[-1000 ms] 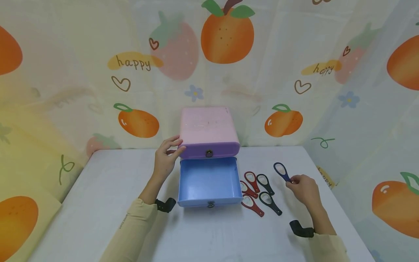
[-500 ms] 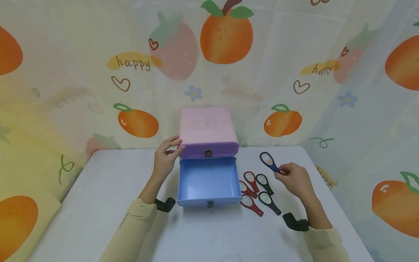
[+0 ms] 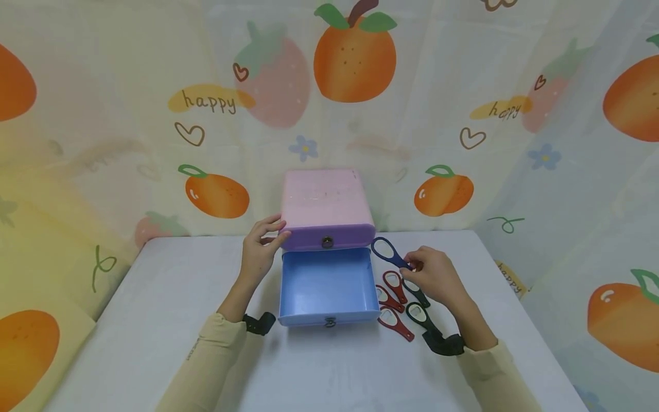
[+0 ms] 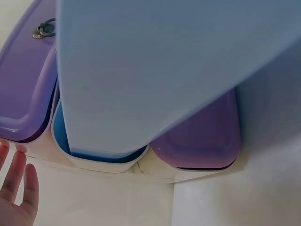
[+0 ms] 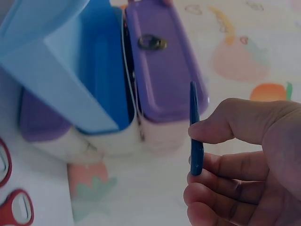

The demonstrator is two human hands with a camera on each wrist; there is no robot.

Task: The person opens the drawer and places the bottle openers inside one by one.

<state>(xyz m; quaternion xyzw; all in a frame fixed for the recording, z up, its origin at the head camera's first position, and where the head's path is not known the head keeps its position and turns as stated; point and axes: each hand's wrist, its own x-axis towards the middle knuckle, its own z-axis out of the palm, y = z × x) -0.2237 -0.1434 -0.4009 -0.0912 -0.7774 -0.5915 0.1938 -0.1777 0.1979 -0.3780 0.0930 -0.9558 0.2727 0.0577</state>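
Observation:
My right hand (image 3: 435, 276) pinches a blue magnifying glass (image 3: 387, 250) by its handle, above the table just right of the small drawer cabinet (image 3: 326, 197). In the right wrist view the blue magnifying glass (image 5: 195, 129) shows edge-on between thumb and fingers. The cabinet's middle blue drawer (image 3: 329, 280) is pulled out with nothing visible inside. My left hand (image 3: 259, 246) rests with extended fingers against the cabinet's left side, by the purple top drawer (image 3: 304, 236). Three red magnifying glasses (image 3: 395, 325) and two dark green magnifying glasses (image 3: 419, 313) lie right of the blue drawer, partly overlapped by my right arm.
A white-covered table (image 3: 329, 372) carries everything. The cabinet stands near its back edge, before a fruit-printed cloth (image 3: 355, 131). In the left wrist view a purple bottom drawer (image 4: 207, 136) is closed beneath the blue one, which juts forward.
My right hand has carried the blue magnifying glass leftward, from the table's right side to beside the cabinet. My left hand keeps its place on the cabinet.

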